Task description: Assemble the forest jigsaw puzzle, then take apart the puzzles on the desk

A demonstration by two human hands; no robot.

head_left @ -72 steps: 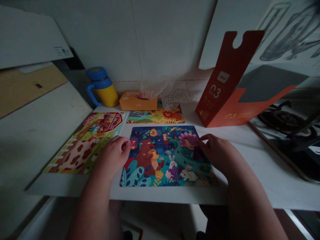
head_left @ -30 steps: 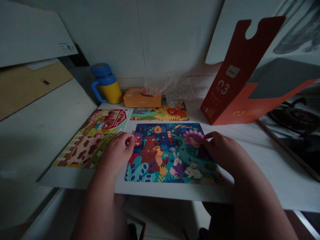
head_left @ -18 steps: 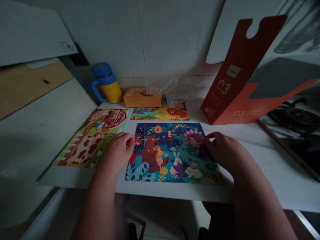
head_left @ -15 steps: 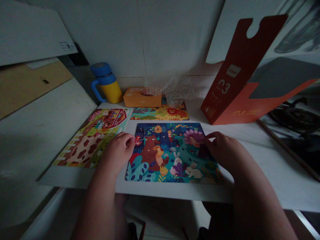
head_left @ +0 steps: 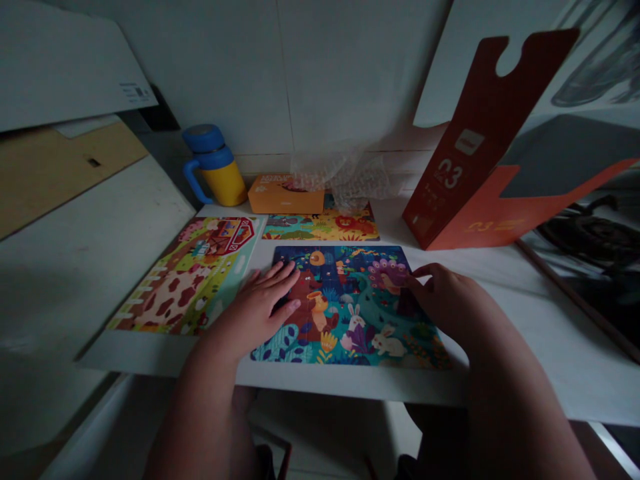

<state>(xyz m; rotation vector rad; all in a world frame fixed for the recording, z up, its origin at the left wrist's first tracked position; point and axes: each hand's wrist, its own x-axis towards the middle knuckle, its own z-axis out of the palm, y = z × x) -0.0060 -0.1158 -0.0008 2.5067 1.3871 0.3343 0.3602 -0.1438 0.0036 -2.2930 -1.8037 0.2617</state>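
A dark blue-green jigsaw puzzle [head_left: 345, 307], with a bear, rabbits and a peacock pictured on it, lies flat on the white table. Over its left edge my left hand [head_left: 263, 307] rests flat, fingers spread and nothing in them. It hides part of the bear and the leaves. My right hand [head_left: 440, 293] is at the upper right edge beside the peacock, thumb and index finger closed on the puzzle's edge. To the left lies a farm puzzle [head_left: 175, 287] with a cow and a red barn. Behind, a third puzzle with a lion [head_left: 320, 228] is partly covered.
An orange box [head_left: 286, 198] and crumpled bubble wrap [head_left: 345, 177] sit at the back. A blue and yellow flask [head_left: 223, 180] stands on their left. The open orange-red carton [head_left: 465, 193] stands back right, near a gas stove [head_left: 595, 247].
My left hand has opened from a closed curl and spread flat over the puzzle's left part. The right hand keeps its place at the right edge. The view shifted slightly earlier.
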